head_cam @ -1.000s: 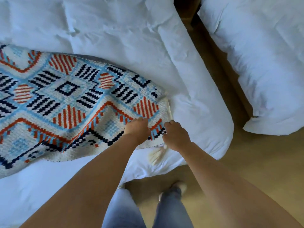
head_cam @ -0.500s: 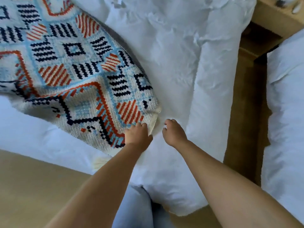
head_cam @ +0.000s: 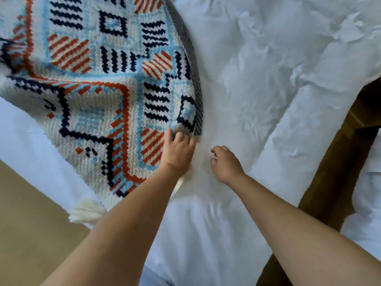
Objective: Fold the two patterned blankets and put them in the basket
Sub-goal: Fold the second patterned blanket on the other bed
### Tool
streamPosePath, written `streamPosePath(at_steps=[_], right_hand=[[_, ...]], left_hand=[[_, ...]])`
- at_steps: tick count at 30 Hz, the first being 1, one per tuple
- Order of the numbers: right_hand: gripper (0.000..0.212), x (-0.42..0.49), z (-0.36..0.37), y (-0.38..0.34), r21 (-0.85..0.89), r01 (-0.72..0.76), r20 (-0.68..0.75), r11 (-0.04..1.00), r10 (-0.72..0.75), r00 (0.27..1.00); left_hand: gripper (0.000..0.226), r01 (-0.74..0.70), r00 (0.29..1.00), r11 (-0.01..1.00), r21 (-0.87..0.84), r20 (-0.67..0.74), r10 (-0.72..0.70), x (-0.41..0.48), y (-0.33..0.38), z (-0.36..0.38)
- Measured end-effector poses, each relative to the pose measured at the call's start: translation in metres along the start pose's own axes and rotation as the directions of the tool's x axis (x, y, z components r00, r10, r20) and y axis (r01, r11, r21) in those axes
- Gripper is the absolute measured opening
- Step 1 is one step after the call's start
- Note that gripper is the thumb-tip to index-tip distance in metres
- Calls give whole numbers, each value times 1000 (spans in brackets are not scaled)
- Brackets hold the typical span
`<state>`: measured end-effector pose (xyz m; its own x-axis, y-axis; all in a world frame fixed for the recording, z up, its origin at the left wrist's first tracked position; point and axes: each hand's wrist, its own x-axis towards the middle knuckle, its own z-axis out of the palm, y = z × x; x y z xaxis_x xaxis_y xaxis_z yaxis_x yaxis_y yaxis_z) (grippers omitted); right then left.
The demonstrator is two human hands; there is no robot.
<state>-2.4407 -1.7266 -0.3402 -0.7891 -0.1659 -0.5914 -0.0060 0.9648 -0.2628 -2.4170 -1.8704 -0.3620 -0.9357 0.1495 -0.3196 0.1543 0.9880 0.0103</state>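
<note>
- The patterned blanket (head_cam: 99,83), knitted in orange, navy and pale blue, lies spread on the white bed (head_cam: 257,79), its near corner hanging over the edge.
- The left hand (head_cam: 178,151) rests flat on that blanket's right edge, fingers spread, gripping nothing.
- The right hand (head_cam: 225,164) hovers just beside it over the white duvet, fingers loosely curled and empty.
- A white tassel (head_cam: 86,211) dangles from the blanket's corner.

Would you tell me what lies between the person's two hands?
Only bare white duvet separates the left hand, resting on the patterned knitted blanket, from the right hand, in the head view.
</note>
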Motion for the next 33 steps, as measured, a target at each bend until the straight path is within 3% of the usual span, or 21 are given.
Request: streamPosePath(at_steps=[3, 7, 10, 12, 14, 17, 22, 25, 28, 33], right_hand=[[33, 21, 5, -14, 49, 92, 1, 995, -92, 996], [37, 45, 19, -40, 349, -13, -22, 937, 22, 999], [36, 66, 27, -56, 673, -151, -39, 724, 238, 970], [38, 79, 29, -61, 797, -165, -5, 581, 279, 960], [35, 92, 26, -58, 791, -118, -25, 600, 224, 974], [30, 103, 9, -41, 684, 35, -191, 729, 132, 973], [14, 104, -20, -10, 572, 209, -248, 793, -76, 966], [25, 101, -34, 3, 538, 275, -245, 797, -165, 955], [30, 102, -55, 21, 587, 290, -253, 756, -170, 953], [25, 123, -116, 73, 642, 241, -322, 728, -30, 946]], left_hand=[[32, 175, 984, 982, -66, 31, -173, -11, -29, 16], [43, 311, 950, 946, -88, 23, -311, -30, -43, 35], [40, 394, 917, 913, -107, -13, -398, -31, -26, 38], [36, 458, 885, 879, -130, -23, -464, -23, -13, 36], [30, 543, 833, 826, -151, -27, -552, -13, -3, 36], [21, 644, 740, 727, -238, -47, -671, -3, 10, 35], [14, 600, 734, 737, -311, -153, -662, 7, 42, 17], [12, 580, 732, 740, -342, -179, -657, 14, 59, 1], [11, 559, 733, 743, -368, -198, -650, 16, 75, -10], [24, 480, 763, 764, -431, -224, -606, 40, 107, -36]])
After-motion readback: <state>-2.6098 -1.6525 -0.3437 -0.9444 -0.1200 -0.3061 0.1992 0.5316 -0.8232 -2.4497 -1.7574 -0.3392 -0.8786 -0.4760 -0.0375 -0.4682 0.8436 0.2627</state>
